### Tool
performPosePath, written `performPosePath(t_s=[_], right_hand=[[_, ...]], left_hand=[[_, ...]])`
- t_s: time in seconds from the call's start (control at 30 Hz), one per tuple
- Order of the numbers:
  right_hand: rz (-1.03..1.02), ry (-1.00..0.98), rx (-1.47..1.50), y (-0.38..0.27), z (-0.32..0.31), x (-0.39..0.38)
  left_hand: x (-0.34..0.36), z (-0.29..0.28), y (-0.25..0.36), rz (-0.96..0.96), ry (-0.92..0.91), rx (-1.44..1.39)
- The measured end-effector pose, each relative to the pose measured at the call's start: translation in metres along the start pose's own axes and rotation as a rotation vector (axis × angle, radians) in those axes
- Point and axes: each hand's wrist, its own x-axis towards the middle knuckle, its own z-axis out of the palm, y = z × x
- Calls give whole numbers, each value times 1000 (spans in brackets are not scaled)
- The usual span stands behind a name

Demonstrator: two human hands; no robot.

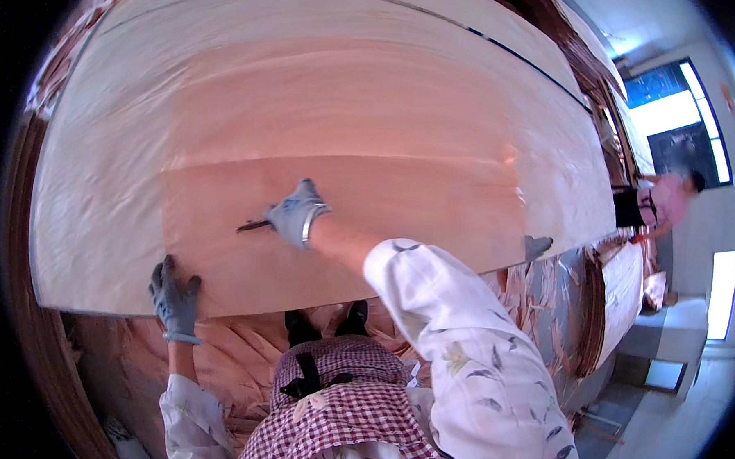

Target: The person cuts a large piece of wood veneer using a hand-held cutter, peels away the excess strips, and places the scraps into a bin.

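Observation:
A large pale board (97, 218) lies before me, with a salmon-pink thin sheet (348, 106) over its middle and a crease across it. My right hand (296, 214), in a grey glove, grips a dark, thin tool (250, 224) low over the pink sheet, left of centre. My left hand (173, 301), also gloved, rests with fingers apart at the board's near edge, by the sheet's lower left corner. A small grey shape (537, 247), too indistinct to name, is at the board's near right edge.
A long thin strip (523, 57) lies along the board's far side. Torn pink sheets (215, 346) litter the floor near my feet. At the right, a person in a pink top (664, 205) works by stacked sheets (618, 306), before windows and a white wall.

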Motion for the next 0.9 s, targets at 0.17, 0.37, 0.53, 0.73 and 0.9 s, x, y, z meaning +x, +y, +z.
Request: performPosePath(t_s=[0.17, 0.37, 0.53, 0.73, 0.9], right_hand=[[201, -160, 72, 64, 25, -67], [173, -98, 48, 58, 38, -75], [167, -67, 63, 104, 58, -107], [270, -77, 106, 225, 111, -230], [483, -225, 137, 302, 161, -352]], left_hand=[[4, -7, 28, 4, -26, 209], [-2, 31, 156, 422, -69, -119], [-15, 65, 210, 317, -78, 139], [-16, 67, 203, 350, -35, 176], [-18, 70, 203, 344, -38, 196]])
